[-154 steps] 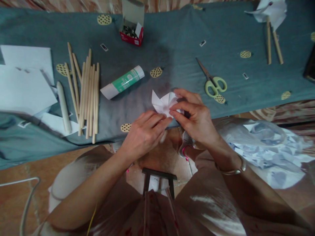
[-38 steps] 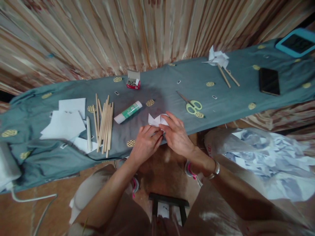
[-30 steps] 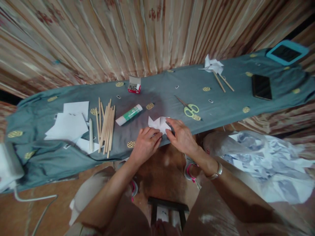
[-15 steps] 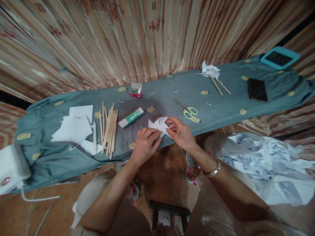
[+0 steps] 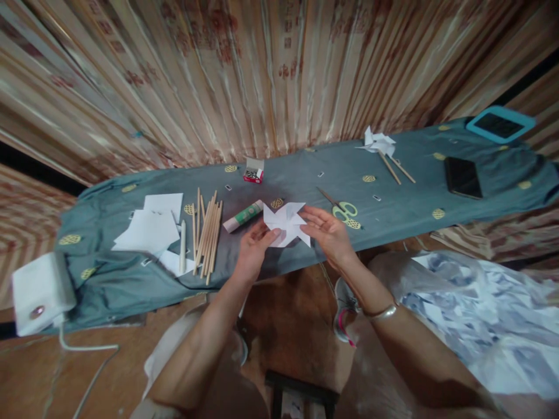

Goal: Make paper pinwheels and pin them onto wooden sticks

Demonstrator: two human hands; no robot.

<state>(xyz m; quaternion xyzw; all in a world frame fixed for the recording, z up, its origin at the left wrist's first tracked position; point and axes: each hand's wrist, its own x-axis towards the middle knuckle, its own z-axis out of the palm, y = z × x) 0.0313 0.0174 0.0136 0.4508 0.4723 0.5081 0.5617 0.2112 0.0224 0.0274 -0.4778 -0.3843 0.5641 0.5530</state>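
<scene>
A striped, flower-patterned curtain [image 5: 262,70] hangs behind a long table draped in teal pineapple-print cloth [image 5: 301,180]. Below the table's right part sits a clear plastic bag [image 5: 489,326] full of white paper pieces. On the cloth's left lie overlapping white paper sheets [image 5: 146,230], beside a loose bunch of wooden sticks [image 5: 207,235]. The left hand [image 5: 252,247] and right hand [image 5: 332,235] face each other, each pinching one side of a white paper pinwheel [image 5: 286,224] between thumb and fingers; it is over the table's front edge, its blades spread. At the back right, more pinwheel paper [image 5: 379,142] tops two sticks, near a black phone [image 5: 463,177]. A green-labelled glue stick [image 5: 243,216] lies just beyond the left hand, green-handled scissors [image 5: 340,210] beyond the right, and farthest back, a small open red box [image 5: 253,176] holds metallic bits.
</scene>
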